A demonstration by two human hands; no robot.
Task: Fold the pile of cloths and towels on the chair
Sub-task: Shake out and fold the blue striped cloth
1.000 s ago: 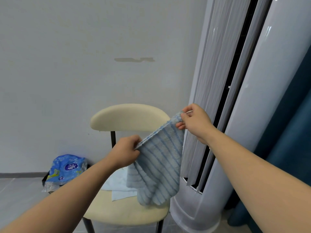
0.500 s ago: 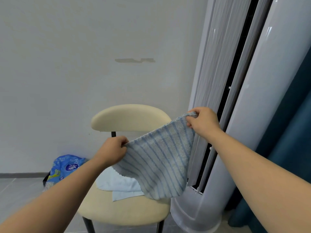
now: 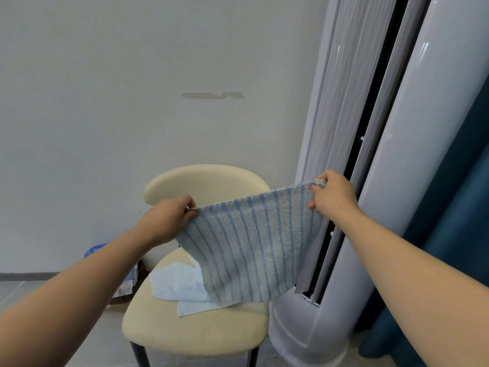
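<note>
A blue-and-white striped towel (image 3: 251,250) hangs spread out in the air above the cream chair (image 3: 201,332). My left hand (image 3: 169,215) pinches its upper left corner. My right hand (image 3: 333,200) grips the upper right corner, a little higher, so the top edge is pulled taut. The towel's lower edge hangs just over the seat. Under it on the seat lies a pale blue cloth (image 3: 182,290), flat and partly hidden by the towel.
A tall white standing air conditioner (image 3: 370,181) rises right beside the chair. A dark blue curtain (image 3: 455,234) hangs at the far right. On the floor left of the chair sits a blue plastic package (image 3: 92,251), mostly behind my left arm. A white wall is behind.
My hands have moved apart, the left one leftward and the right one rightward. The striped towel, bunched and hanging folded before, is now stretched open between them.
</note>
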